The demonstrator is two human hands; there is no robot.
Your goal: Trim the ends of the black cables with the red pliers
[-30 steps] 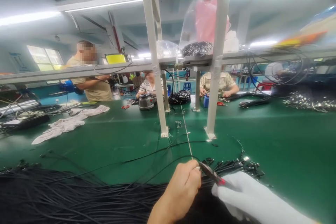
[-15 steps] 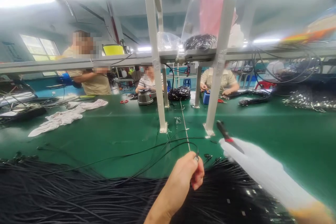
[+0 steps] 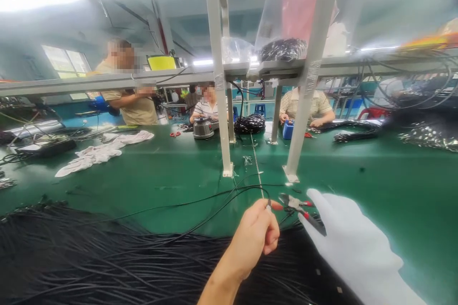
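My bare left hand (image 3: 255,231) pinches the end of a thin black cable (image 3: 224,208) between thumb and forefinger; a small metal connector (image 3: 268,205) shows at the fingertips. Just to its right, my right hand (image 3: 352,236) wears a white glove and grips diagonal cutters (image 3: 292,201) with red and black handles. The jaws point left towards the left fingertips, a short gap apart from them. The handles are spread. Beneath both hands lies a thick heap of black cables (image 3: 150,267), spread along the near edge of the green table.
White posts (image 3: 219,76) hold a shelf (image 3: 171,77) over the green tabletop (image 3: 171,176). A pale cloth (image 3: 96,155) lies at the left. Coiled black cables (image 3: 249,124), a grey round device (image 3: 203,128) and a blue container (image 3: 288,130) stand farther back. Several people work beyond.
My right hand has turned the cutters so their jaws face the left hand. The left forefinger is now stretched out more, still pinching the cable. The view has shifted slightly left.
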